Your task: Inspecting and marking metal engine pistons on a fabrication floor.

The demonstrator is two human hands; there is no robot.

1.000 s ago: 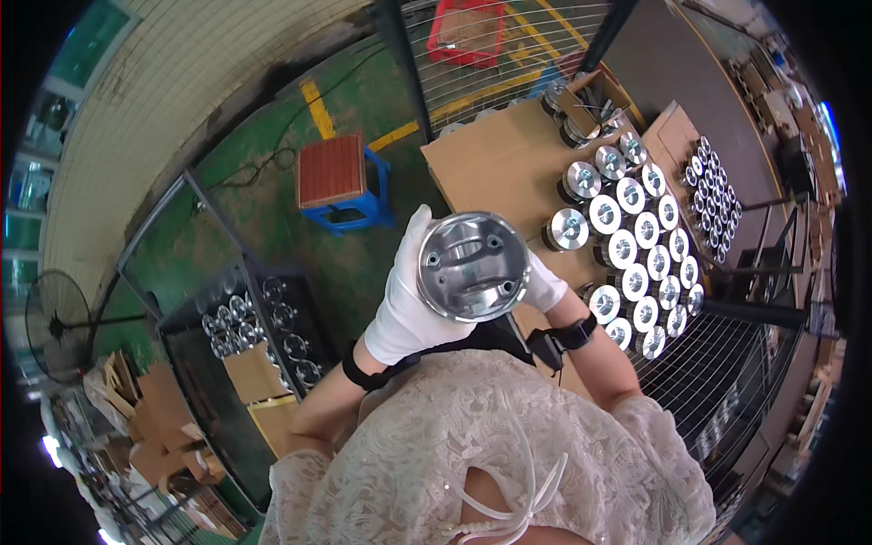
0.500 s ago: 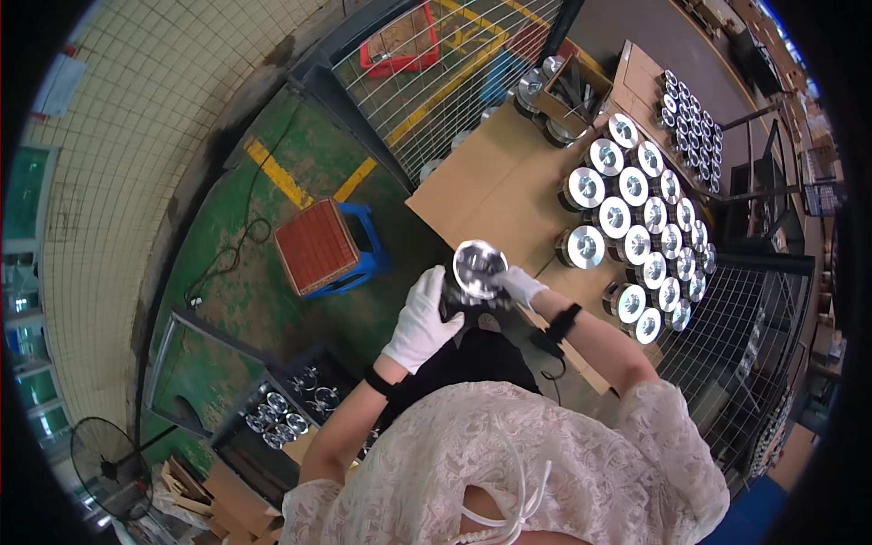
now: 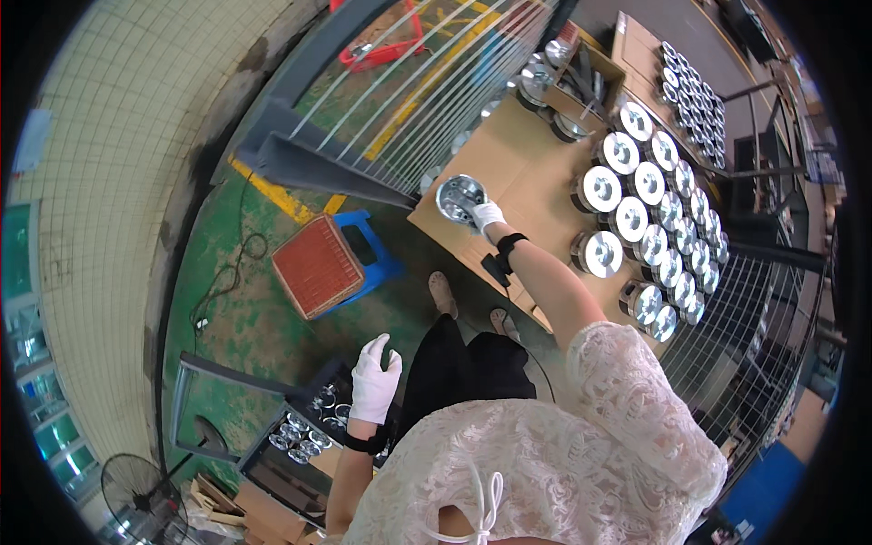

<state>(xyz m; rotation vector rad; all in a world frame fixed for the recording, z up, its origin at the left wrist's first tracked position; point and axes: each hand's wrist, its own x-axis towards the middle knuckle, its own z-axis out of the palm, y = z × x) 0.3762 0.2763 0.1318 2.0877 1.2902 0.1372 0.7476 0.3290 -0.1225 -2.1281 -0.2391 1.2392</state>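
My right hand (image 3: 488, 214), in a white glove, reaches out over the near-left corner of the cardboard-covered table (image 3: 495, 168). It grips the rim of a shiny round metal piston (image 3: 460, 197), whose hollow side faces up. Whether the piston rests on the cardboard I cannot tell. Lower down, my left hand (image 3: 374, 380), also white-gloved, is held in the air with nothing in it, thumb and fingers apart. Several more pistons (image 3: 601, 188) stand in rows on the right part of the table, polished faces up.
A cardboard box (image 3: 581, 86) of dark strips sits at the table's far edge. Wire mesh fencing (image 3: 391, 118) runs along the left. A blue stool with a red-brown top (image 3: 318, 266) stands on the green floor. Metal rings fill a crate (image 3: 300, 438) at lower left.
My right hand has carried the piston forward from in front of me to the table corner. My left hand has come off the piston and dropped back toward my body.
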